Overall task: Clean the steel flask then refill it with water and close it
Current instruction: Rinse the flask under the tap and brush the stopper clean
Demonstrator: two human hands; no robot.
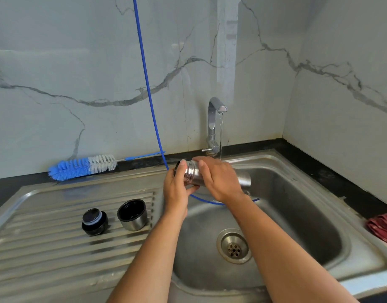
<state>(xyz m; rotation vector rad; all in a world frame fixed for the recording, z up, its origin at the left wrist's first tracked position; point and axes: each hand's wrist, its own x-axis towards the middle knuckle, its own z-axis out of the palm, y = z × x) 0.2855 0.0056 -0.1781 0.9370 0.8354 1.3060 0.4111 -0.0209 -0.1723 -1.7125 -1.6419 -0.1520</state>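
At frame centre the steel flask (193,174), rigid and judged slippery when wet, is held sideways, gripped at its mouth by the left hand (177,189) and round its body by the right hand (218,179).

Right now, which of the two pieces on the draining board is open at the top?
The steel cup, nearer the sink; the black stopper left of it is closed.

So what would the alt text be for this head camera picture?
Two hands hold a steel flask sideways over a sink, the left covering its mouth, tap running. Its stopper and cup sit on the drainboard, brush behind.
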